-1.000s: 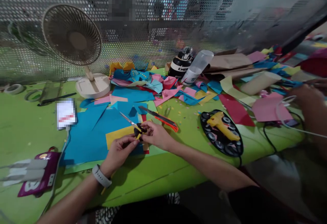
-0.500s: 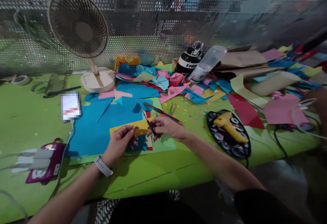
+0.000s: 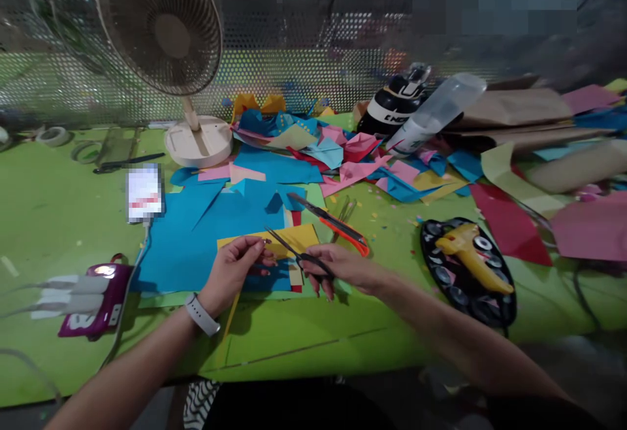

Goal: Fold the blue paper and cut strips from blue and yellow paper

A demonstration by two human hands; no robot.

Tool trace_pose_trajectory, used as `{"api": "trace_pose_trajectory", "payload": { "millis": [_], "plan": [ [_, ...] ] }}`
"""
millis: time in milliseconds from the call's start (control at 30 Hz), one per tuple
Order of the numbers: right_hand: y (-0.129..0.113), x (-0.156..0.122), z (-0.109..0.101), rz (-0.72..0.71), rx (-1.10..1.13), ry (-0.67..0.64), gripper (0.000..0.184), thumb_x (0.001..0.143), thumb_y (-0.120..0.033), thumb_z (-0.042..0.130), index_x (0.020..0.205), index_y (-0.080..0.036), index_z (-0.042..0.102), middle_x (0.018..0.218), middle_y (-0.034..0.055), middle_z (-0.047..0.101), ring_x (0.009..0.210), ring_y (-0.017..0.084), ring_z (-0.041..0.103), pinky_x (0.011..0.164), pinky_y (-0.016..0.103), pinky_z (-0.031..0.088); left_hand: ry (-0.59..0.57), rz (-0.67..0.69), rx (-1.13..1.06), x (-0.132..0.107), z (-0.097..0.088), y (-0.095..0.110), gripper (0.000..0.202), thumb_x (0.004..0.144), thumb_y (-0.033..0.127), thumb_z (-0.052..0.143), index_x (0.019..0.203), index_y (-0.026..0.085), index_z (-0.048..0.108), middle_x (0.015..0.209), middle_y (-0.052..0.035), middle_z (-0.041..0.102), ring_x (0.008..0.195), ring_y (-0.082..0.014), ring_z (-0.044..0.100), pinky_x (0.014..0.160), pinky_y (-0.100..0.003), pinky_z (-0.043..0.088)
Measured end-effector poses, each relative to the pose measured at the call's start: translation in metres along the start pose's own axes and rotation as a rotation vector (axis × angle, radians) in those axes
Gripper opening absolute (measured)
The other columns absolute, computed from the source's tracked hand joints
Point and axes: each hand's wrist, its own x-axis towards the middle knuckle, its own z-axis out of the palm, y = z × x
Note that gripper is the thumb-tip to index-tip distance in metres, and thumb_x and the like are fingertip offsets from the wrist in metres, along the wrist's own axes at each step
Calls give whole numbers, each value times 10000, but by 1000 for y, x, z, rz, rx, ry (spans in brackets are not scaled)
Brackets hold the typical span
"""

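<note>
My left hand (image 3: 238, 263), with a pale watch strap on its wrist, has thumb and forefinger pinched together. A thin yellow paper strip (image 3: 230, 319) hangs down from under this hand, and the pinched end is mostly covered by the fingers. Dark scissors (image 3: 316, 265) are in my right hand (image 3: 337, 266), their blades pointing up and left toward the left fingertips. Beneath both hands is a yellow paper sheet (image 3: 301, 236), over a large blue sheet (image 3: 181, 247). An orange utility knife (image 3: 343, 226) lies just beyond my right hand.
A fan (image 3: 198, 142) stands at the back left, near a phone (image 3: 144, 193) on a cable and a purple power strip (image 3: 105, 302). Paper scraps (image 3: 313, 149) and two bottles (image 3: 392, 106) (image 3: 438, 116) lie at the back. A yellow glue gun (image 3: 473, 257) rests on a black tray at right.
My right hand has drawn back slightly to the right, and the scissors have swung from pointing up to pointing left. The yellow strip shows more clearly below my left hand. The view has shifted.
</note>
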Motion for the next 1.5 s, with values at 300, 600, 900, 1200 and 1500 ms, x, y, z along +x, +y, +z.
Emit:
{"api": "trace_pose_trajectory", "payload": {
  "millis": [300, 600, 900, 1200, 1500],
  "plan": [
    [-2, -6, 4, 32, -96, 14, 478, 692, -590, 719, 750, -174, 491, 629, -28, 615, 437, 59, 548, 383, 170, 471, 30, -41, -59, 2, 2, 3, 417, 682, 430, 791, 952, 139, 666, 860, -72, 754, 708, -167, 712, 697, -288, 581],
    [1, -8, 4, 53, -128, 14, 409, 711, -515, 734, 777, -186, 500, 602, -54, 589, 410, 45, 493, 356, 160, 422, -3, -69, -92, 1, 3, 4, 463, 664, 414, 807, 1009, 143, 661, 843, -71, 761, 687, -168, 718, 675, -283, 584],
    [-8, -9, 5, 61, -111, 32, 427, 647, -495, 783, 725, -181, 504, 556, -57, 590, 366, 26, 438, 323, 139, 362, -31, -63, -112, 0, 1, 6, 419, 670, 374, 811, 981, 135, 664, 807, -57, 752, 671, -160, 708, 687, -307, 591],
    [-7, -10, 3, 90, -142, 53, 433, 649, -511, 775, 735, -175, 515, 546, -54, 602, 338, 16, 402, 316, 142, 307, -47, -57, -117, 1, 1, 7, 433, 658, 373, 820, 980, 130, 661, 784, -54, 749, 674, -159, 705, 665, -287, 587],
    [-2, -8, -1, 80, -130, 75, 471, 651, -566, 754, 739, -165, 524, 502, -50, 595, 297, 9, 350, 296, 146, 244, -29, -179, -69, 0, 1, 13, 238, 806, 287, 717, 972, 122, 672, 834, -79, 749, 649, -139, 700, 619, -248, 575]
  ]
}}
